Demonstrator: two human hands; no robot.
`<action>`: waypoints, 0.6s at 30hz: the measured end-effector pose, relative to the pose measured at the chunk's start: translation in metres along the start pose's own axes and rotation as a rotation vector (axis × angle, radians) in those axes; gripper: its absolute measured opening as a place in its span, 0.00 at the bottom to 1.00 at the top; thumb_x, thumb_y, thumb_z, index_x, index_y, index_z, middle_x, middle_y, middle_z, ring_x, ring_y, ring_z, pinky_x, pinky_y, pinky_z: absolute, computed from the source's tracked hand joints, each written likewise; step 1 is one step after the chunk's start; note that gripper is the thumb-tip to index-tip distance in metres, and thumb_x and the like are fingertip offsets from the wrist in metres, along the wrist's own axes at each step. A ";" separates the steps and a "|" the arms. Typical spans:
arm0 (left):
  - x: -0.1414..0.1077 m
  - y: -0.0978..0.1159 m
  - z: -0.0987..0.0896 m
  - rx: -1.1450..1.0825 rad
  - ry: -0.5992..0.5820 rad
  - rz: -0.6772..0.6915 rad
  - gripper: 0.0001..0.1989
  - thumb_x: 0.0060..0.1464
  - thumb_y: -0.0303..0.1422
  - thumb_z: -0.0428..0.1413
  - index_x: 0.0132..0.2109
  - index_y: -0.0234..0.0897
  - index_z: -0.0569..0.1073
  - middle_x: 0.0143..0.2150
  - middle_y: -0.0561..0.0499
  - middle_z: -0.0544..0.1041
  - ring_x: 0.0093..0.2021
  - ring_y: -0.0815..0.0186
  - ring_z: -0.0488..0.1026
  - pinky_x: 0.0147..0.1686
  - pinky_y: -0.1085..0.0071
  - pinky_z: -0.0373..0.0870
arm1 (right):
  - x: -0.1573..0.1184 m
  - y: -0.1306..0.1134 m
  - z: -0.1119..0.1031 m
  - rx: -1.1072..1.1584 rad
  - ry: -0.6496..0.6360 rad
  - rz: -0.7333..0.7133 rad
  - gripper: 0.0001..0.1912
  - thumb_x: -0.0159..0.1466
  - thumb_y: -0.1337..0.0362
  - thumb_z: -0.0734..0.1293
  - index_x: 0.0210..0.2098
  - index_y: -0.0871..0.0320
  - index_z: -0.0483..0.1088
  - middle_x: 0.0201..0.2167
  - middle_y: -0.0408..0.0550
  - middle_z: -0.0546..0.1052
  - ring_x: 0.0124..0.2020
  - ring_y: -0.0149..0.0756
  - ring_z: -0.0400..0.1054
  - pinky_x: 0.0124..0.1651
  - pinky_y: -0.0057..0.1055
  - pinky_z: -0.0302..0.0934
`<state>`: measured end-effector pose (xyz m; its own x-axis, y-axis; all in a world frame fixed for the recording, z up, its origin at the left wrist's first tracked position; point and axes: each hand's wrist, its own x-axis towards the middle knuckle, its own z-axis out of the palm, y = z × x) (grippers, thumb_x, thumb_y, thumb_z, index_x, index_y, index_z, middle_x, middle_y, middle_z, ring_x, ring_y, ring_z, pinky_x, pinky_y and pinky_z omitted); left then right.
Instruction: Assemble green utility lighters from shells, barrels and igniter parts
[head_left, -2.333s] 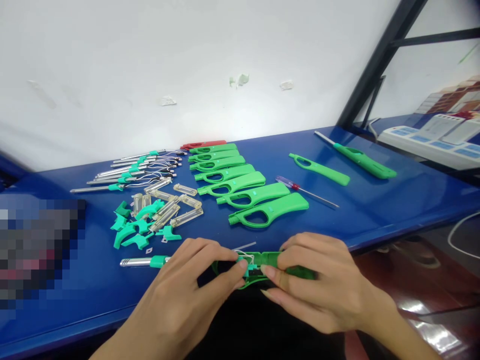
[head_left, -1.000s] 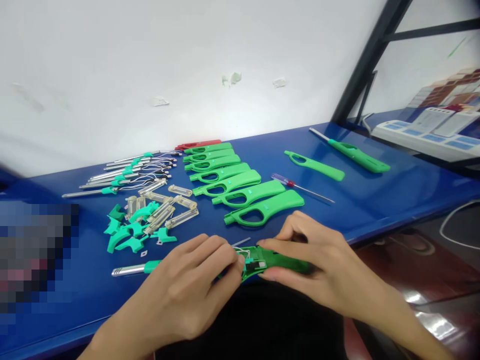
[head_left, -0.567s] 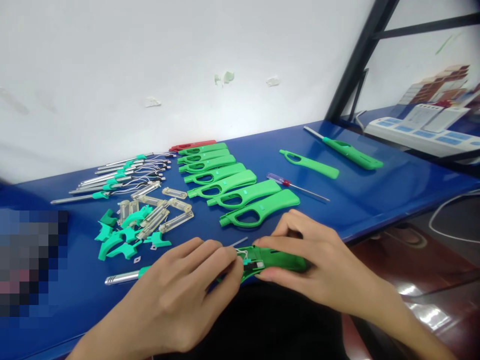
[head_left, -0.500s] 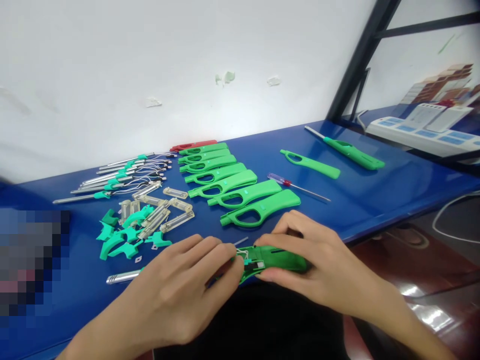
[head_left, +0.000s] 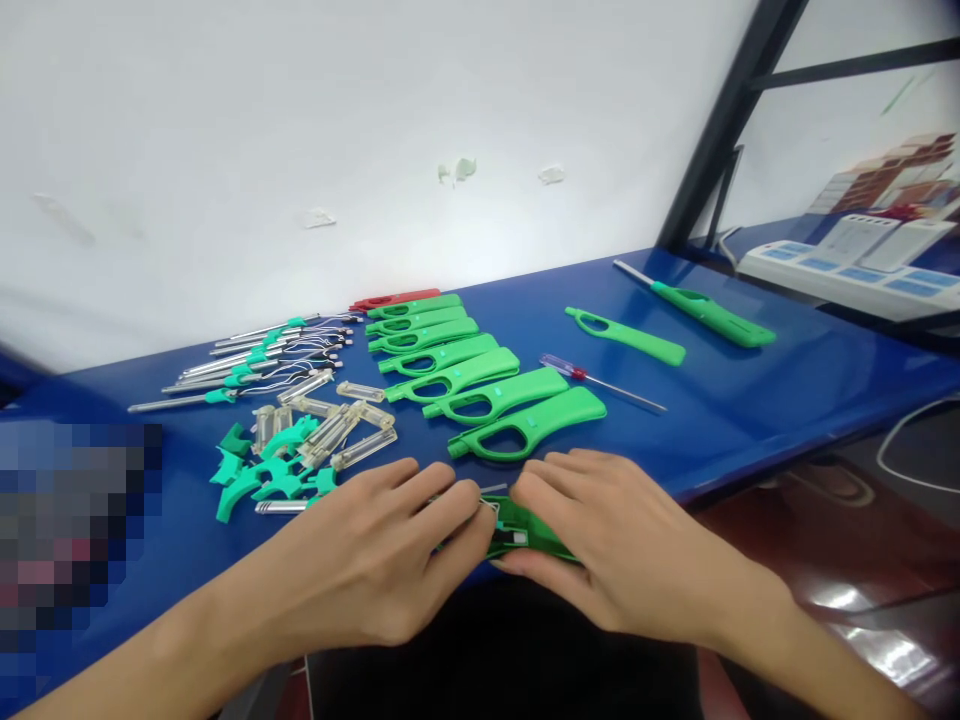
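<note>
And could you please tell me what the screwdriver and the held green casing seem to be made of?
Screwdriver: shaft apparently polished metal, perhaps steel, being grey and shiny; handle probably glossy plastic, its purple part looking see-through. Green casing: likely smooth moulded plastic, judging by its even colour and hollow shape, though partly hidden.

Bare L hand (head_left: 367, 560) & bare R hand (head_left: 622, 540), slim fingers (head_left: 450, 508), bare forearms (head_left: 202, 630); plain blk cloth garment (head_left: 502, 650) below, btwn arms.

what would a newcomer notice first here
Probably the row of green handles across the middle of the blue table, with a red handle at its far end by the wall. Then the left hand and right hand, both holding an open green shell at the near edge.
</note>
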<state>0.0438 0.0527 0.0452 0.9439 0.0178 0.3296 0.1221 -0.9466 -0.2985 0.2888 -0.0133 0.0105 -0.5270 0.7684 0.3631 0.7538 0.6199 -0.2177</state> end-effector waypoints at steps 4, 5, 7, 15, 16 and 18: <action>-0.001 0.000 0.004 -0.027 -0.002 -0.020 0.11 0.73 0.24 0.46 0.51 0.32 0.73 0.40 0.46 0.77 0.38 0.59 0.75 0.36 0.62 0.71 | 0.000 0.001 -0.001 0.028 0.005 0.000 0.14 0.75 0.53 0.68 0.38 0.54 0.64 0.32 0.42 0.74 0.31 0.37 0.67 0.36 0.35 0.55; -0.001 0.001 0.004 -0.030 0.001 -0.025 0.11 0.74 0.24 0.46 0.51 0.32 0.73 0.39 0.46 0.77 0.38 0.59 0.75 0.36 0.62 0.71 | -0.001 0.001 -0.001 0.031 0.006 -0.002 0.15 0.75 0.53 0.68 0.38 0.54 0.63 0.32 0.41 0.74 0.31 0.37 0.67 0.36 0.35 0.55; 0.000 0.001 0.004 -0.034 0.011 -0.034 0.12 0.74 0.24 0.45 0.51 0.31 0.73 0.39 0.46 0.77 0.37 0.59 0.75 0.35 0.62 0.71 | -0.001 0.001 -0.001 0.039 0.005 -0.007 0.16 0.75 0.52 0.69 0.38 0.54 0.63 0.32 0.41 0.73 0.31 0.37 0.66 0.37 0.34 0.55; 0.009 0.000 -0.005 0.002 -0.021 0.004 0.18 0.76 0.23 0.41 0.47 0.32 0.76 0.36 0.47 0.79 0.33 0.63 0.77 0.33 0.64 0.72 | 0.000 0.003 -0.001 0.051 0.001 -0.025 0.15 0.77 0.53 0.66 0.38 0.53 0.61 0.31 0.39 0.71 0.31 0.36 0.65 0.36 0.34 0.54; 0.010 0.000 -0.005 0.003 -0.021 0.012 0.19 0.76 0.23 0.41 0.47 0.32 0.77 0.36 0.47 0.79 0.33 0.63 0.77 0.34 0.64 0.72 | 0.000 0.003 -0.001 0.051 0.003 -0.028 0.15 0.78 0.53 0.64 0.38 0.53 0.61 0.31 0.39 0.71 0.30 0.36 0.65 0.36 0.34 0.53; 0.010 0.000 -0.005 -0.003 -0.021 0.032 0.19 0.76 0.23 0.41 0.45 0.32 0.77 0.36 0.47 0.79 0.33 0.63 0.76 0.34 0.63 0.71 | 0.000 0.003 -0.001 0.044 0.007 -0.033 0.15 0.78 0.53 0.63 0.38 0.53 0.61 0.31 0.39 0.71 0.30 0.36 0.65 0.35 0.34 0.53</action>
<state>0.0522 0.0513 0.0530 0.9535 -0.0058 0.3015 0.0909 -0.9477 -0.3058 0.2910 -0.0116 0.0104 -0.5485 0.7461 0.3775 0.7178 0.6517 -0.2451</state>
